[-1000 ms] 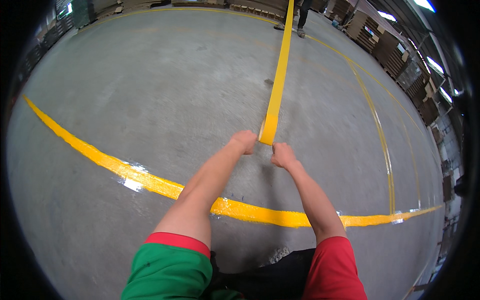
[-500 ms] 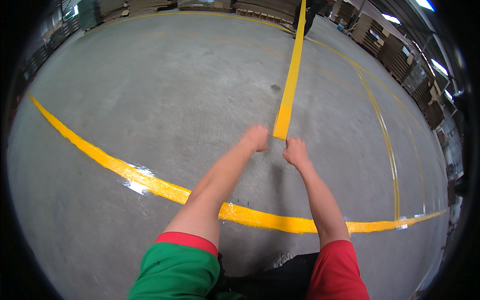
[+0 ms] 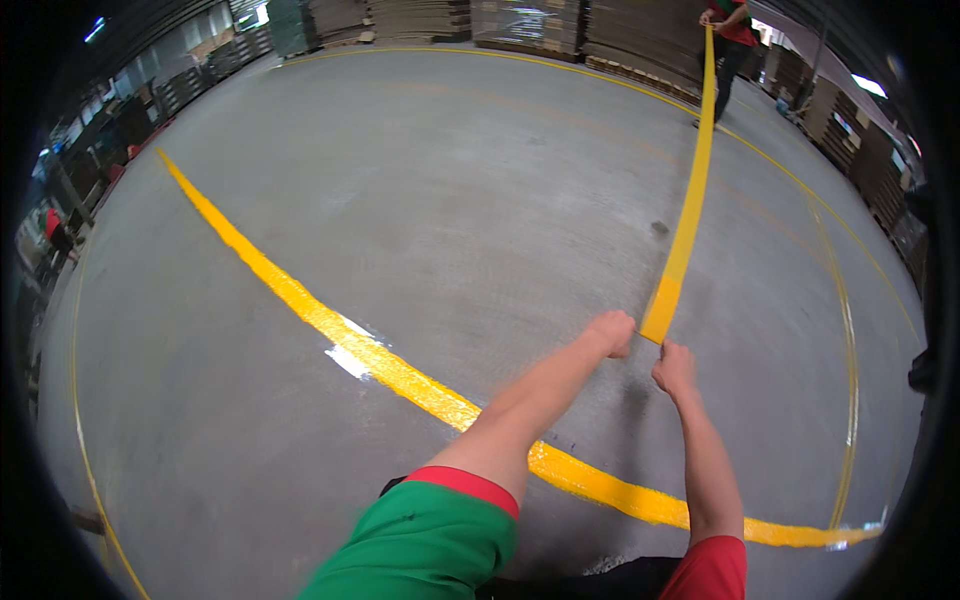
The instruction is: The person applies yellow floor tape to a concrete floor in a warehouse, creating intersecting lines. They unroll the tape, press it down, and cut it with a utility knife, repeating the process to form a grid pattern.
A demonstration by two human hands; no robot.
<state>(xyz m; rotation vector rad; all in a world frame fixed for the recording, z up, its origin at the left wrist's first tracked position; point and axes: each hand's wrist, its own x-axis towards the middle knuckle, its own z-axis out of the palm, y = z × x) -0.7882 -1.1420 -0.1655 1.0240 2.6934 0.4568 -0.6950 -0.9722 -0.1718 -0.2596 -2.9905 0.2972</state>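
Observation:
A long yellow strip of tape [image 3: 690, 222] stretches away from me toward another person at the far right, and hangs above the floor. My left hand [image 3: 613, 333] is closed at the left corner of its near end, fingers curled in. At the right corner my right hand [image 3: 675, 368] pinches the edge, also closed. The strip lies taut and nearly straight between us. The other person's hands [image 3: 712, 20] are at the far end. Below my forearms a broad yellow painted line [image 3: 430, 393] crosses the grey floor, with white patches [image 3: 348, 362] along it.
Stacks of flat cardboard [image 3: 640, 40] line the far wall, and more stacks [image 3: 835, 120] stand at the far right. Thinner yellow lines [image 3: 848, 350] mark the floor at the right and along the back. A distant person [image 3: 58, 230] is at the far left.
My view has turned left, so the strip, my hands and the painted line sit farther right and lower. More of the other person shows. Both hands keep to the strip's near end.

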